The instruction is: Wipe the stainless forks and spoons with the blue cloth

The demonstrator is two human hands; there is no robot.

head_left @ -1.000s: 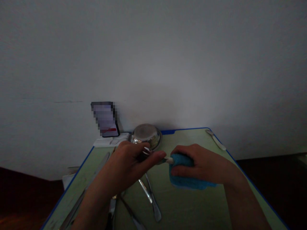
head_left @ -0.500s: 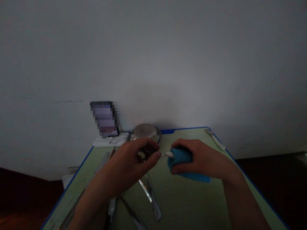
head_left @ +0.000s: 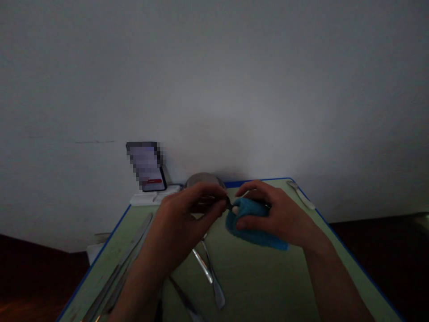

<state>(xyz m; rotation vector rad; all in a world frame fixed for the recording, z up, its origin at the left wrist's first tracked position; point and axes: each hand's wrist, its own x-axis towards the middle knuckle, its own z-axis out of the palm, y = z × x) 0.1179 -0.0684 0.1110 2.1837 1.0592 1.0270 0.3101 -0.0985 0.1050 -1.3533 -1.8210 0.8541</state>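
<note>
My left hand is closed in a pinch on the end of a small metal utensil, raised above the green table. Its white tip pokes into a blue cloth, around which my right hand is wrapped. The two hands meet just in front of a steel bowl at the table's back. Most of the utensil is hidden by my fingers and the cloth.
Several pieces of cutlery lie on the table below my hands, and long knives lie along the left edge. A white-handled utensil rests at the back right corner. A phone leans on the wall over a white pad.
Both hands have risen and moved toward the back of the table, closing together. The cloth has slid further along the utensil and is lifted off the table.
</note>
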